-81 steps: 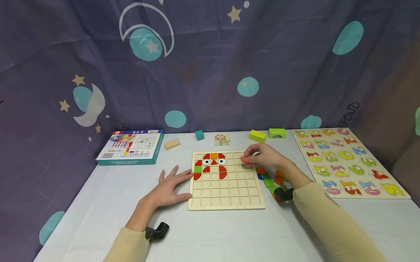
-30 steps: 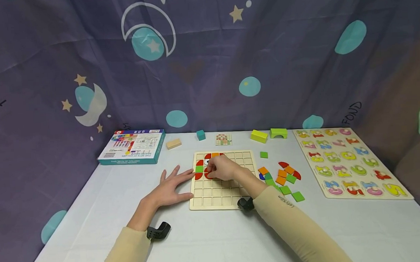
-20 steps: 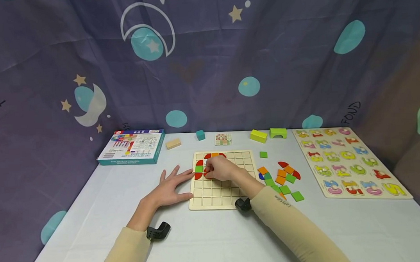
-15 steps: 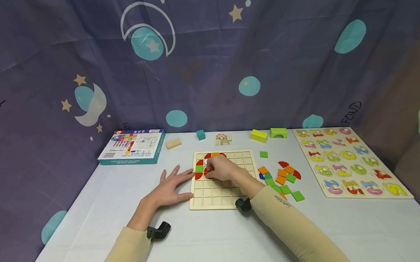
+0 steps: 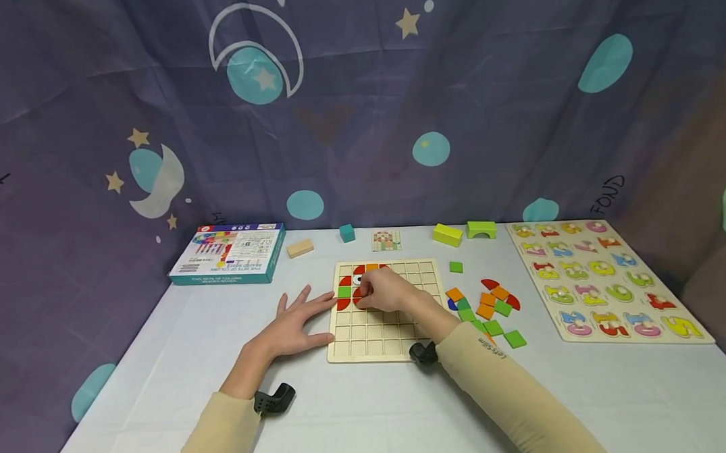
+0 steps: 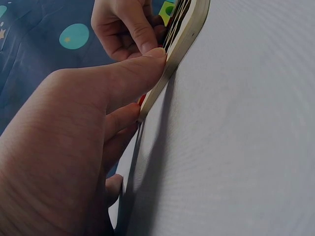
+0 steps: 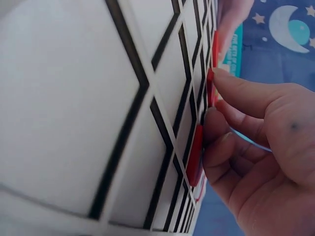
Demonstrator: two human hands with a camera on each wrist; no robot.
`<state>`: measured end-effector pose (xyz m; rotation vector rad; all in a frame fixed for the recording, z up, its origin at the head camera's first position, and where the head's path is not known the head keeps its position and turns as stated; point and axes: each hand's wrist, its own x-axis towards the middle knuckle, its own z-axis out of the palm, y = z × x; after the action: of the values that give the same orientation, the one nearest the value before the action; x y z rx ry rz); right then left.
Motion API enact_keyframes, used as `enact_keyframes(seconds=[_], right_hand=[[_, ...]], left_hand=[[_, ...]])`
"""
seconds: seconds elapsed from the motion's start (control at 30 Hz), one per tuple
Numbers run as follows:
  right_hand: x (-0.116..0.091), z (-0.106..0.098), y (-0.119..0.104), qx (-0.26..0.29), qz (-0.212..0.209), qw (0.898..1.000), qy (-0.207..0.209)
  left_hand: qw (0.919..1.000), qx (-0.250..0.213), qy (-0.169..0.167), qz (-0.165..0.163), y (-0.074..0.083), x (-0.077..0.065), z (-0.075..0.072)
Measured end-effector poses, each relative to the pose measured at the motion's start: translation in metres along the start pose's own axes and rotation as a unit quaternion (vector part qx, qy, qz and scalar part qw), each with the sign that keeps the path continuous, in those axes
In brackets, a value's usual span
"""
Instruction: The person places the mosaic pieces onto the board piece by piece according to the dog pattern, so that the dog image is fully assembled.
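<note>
A pale wooden grid board (image 5: pixel 374 349) lies on the table, partly filled at its upper left with red, green, orange and eye-patterned tiles. My left hand (image 5: pixel 290 330) rests spread at the board's left edge, thumb and fingertips against the rim. Over the filled part, my right hand (image 5: pixel 387 291) pinches a red quarter-circle tile (image 7: pixel 211 87) between thumb and fingers, low against the grid. Another red tile (image 7: pixel 195 160) sits in the board beneath the curled fingers. In the head view, my right hand hides several tiles.
Loose green, orange, red and blue tiles (image 5: pixel 492 328) lie right of the board. Behind it stand a small pattern card (image 5: pixel 386 241), a teal cube (image 5: pixel 347 233), yellow block (image 5: pixel 447 234) and green arch (image 5: pixel 481 229). A box (image 5: pixel 227 255) lies left, a number puzzle (image 5: pixel 605 280) right.
From the board's upper right edge, my right hand has moved left with the red tile, down to the filled cells. Over the last second it has shifted only slightly. My left hand stays put.
</note>
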<state>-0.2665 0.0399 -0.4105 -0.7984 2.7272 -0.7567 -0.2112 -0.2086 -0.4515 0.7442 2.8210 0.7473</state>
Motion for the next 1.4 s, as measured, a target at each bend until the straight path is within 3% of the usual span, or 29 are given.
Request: enact_keyframes(seconds=[0.5,0.83,1.4], right_hand=[[-0.013,-0.027,0.018,0.045,0.005,0.999,0.017],[-0.031,-0.050,0.045,0.071,0.002,0.997,0.023],[-0.075,-0.075,0.100,0.078,0.048,0.995,0.030]], left_hand=[[1.0000,-0.002,0.005,0.002,0.001,0.000,0.001],[0.9999,0.000,0.010,0.006,-0.002,0.000,0.002],[0.9998,-0.005,0.012,0.013,0.001,-0.001,0.001]])
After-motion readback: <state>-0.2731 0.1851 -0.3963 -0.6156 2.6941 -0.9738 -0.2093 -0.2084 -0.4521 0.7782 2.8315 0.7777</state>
